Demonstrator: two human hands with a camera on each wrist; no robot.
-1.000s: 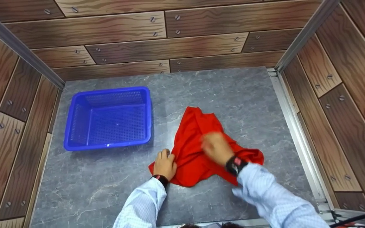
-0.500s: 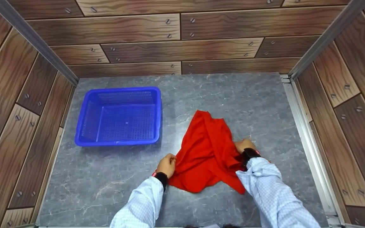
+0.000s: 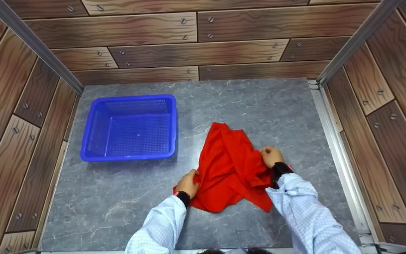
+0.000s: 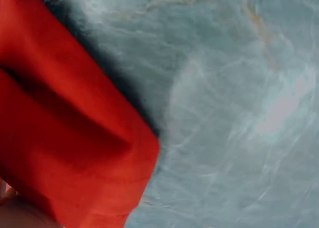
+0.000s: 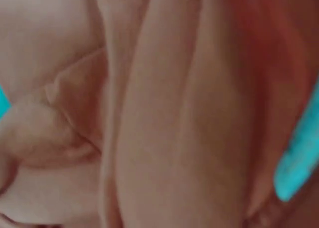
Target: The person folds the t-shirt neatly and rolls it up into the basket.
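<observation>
A rumpled red cloth [image 3: 227, 165] lies in loose folds on the grey marbled surface [image 3: 125, 204]. At its left edge my left hand [image 3: 188, 184] grips the fabric, and a small corner sticks out beyond the fingers. In the left wrist view the folded cloth [image 4: 75, 123] fills the left side, with part of a finger [image 4: 22, 213] at the lower corner. My right hand [image 3: 271, 157] pinches the cloth's right edge with curled fingers. Up close in the right wrist view, the bunched cloth [image 5: 164, 108] looks pale and washed out.
A blue plastic basket [image 3: 173, 127] with perforated walls stands to the left, behind my left hand. Wood-patterned panels [image 3: 153, 33] enclose the back and sides. A metal rail [image 3: 337, 158] runs along the right edge of the surface.
My right hand has moved from over the middle of the cloth to its right edge and taken hold there. The cloth's right end has been gathered inward. My left hand stays at the left edge.
</observation>
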